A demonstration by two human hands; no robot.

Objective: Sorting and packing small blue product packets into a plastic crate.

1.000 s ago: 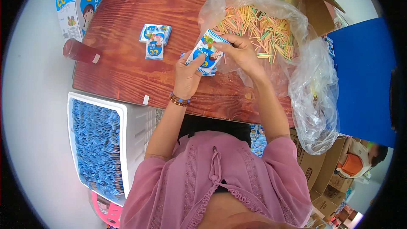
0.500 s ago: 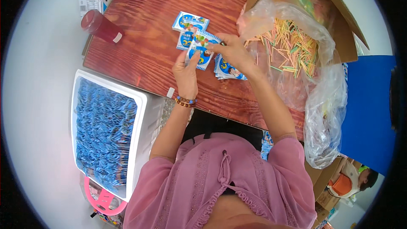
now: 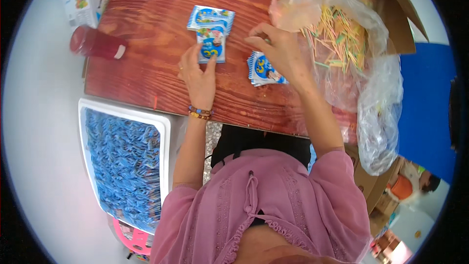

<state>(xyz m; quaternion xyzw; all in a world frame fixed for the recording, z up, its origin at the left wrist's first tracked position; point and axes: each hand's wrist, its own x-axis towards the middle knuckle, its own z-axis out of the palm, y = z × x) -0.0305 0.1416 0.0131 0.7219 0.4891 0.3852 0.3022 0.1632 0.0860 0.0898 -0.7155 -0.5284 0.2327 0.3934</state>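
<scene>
My left hand (image 3: 199,80), with beads round its wrist, grips the lower left part of a small blue-and-white sachet (image 3: 213,39) between thumb and fingers. That sachet lies partly over other sachets (image 3: 225,15) of the same kind on the table. My right hand (image 3: 281,54) hovers to the right, its thumb and index finger apart with nothing visible between them. Just below it sits a stack of like sachets (image 3: 264,71), partly hidden by the hand.
Right on the wooden table (image 3: 151,34), a cardboard box (image 3: 404,29) and clear plastic bag (image 3: 376,122) hold thin pastel sticks (image 3: 337,41). A red-tinted jar (image 3: 95,43) and printed box (image 3: 80,0) stand left. A white bin (image 3: 166,166) full of blue sachets is nearer me.
The sachet held by both hands has moved left and down onto the other sachets. My right hand has let go of it and moved apart to the right.
</scene>
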